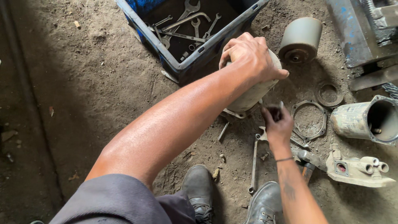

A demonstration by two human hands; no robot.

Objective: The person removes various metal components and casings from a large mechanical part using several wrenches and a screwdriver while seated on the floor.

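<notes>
A pale grey metal cylinder housing is stood upright on the dirt floor and is steadied from above by the left hand, whose fingers are curled down tight over its rounded top. At the flanged base of the housing, the right hand is closed around a small dark tool or part (too shadowed to be identified), which is held just beside the flange. The step in hand is judged to be work on a fastening at the bottom of the housing, with the body braced against turning. For the next move, a firm downward hold by the left hand and a squared seating of the dark piece against the base would be called for.

A long steel spanner lies on the floor between the housing and the two black leather boots. A flat octagonal metal gasket ring lies just right of the right hand, with a smaller rusty round ring beyond it. A second grey cylinder lies on its side near a blue plastic crate filled with spanners. At the right edge a hollow metal sleeve and a cast metal valve block are found. The gasket ring and the spanner sit close enough to crowd the right hand's working room.
</notes>
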